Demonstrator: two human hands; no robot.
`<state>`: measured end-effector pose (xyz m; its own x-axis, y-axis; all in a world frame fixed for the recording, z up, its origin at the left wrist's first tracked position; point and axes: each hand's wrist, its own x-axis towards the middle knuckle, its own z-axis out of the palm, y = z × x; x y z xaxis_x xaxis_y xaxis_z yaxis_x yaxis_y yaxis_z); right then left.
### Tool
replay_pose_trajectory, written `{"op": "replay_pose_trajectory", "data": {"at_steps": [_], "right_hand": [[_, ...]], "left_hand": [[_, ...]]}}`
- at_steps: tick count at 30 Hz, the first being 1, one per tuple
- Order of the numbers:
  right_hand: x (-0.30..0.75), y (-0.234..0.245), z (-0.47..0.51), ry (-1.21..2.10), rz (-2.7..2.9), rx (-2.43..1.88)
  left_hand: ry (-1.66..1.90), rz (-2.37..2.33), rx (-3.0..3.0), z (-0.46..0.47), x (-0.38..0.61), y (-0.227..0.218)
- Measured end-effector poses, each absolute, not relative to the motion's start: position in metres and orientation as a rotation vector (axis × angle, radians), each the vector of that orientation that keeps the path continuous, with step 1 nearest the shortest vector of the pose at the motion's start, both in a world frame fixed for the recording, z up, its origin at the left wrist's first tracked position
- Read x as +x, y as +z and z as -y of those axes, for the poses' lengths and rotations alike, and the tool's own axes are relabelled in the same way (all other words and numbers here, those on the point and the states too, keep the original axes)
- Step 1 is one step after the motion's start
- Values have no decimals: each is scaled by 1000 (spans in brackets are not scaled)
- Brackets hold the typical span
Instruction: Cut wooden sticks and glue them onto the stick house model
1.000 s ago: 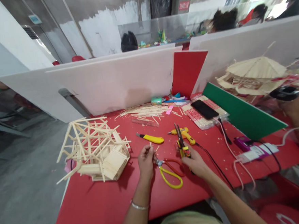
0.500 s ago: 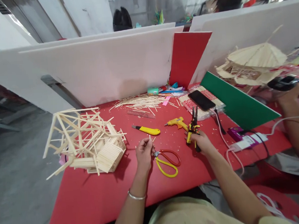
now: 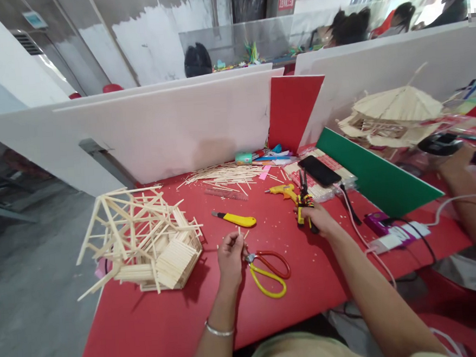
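My left hand (image 3: 230, 253) is closed in a pinch over the table, with thin wooden sticks (image 3: 239, 231) poking up past the fingertips. My right hand (image 3: 318, 219) is wrapped round yellow-and-black pliers (image 3: 305, 198), their jaws pointing away from me. Scissors (image 3: 250, 258) with one red and one yellow handle lie just right of my left hand. Beyond that hand is a yellow utility knife (image 3: 239, 219). A yellow glue gun (image 3: 282, 190) lies behind the pliers, partly covered by them. To the left stands a stick-built model (image 3: 174, 262) with an open frame.
Loose sticks (image 3: 221, 174) are heaped at the back of the red table (image 3: 159, 331), before white boards (image 3: 169, 134). A phone (image 3: 319, 170) rests on packed sticks. A green board (image 3: 376, 177) and a power strip (image 3: 401, 236) are at right, near another person's arm (image 3: 468, 200).
The camera has tilted up a little, so the table sits lower in view. Both hands keep their holds, and the things on the table have not visibly moved.
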<state>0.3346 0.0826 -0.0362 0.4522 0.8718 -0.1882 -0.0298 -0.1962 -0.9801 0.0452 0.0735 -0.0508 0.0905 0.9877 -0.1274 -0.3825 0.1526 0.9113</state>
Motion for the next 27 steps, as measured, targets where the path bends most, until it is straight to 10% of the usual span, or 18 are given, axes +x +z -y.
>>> {"op": "replay_pose_trajectory", "data": {"at_steps": [27], "right_hand": [[275, -38, -58, 1057, 1074, -1518]], "left_hand": [[1232, -896, 792, -72, 48, -53]]}}
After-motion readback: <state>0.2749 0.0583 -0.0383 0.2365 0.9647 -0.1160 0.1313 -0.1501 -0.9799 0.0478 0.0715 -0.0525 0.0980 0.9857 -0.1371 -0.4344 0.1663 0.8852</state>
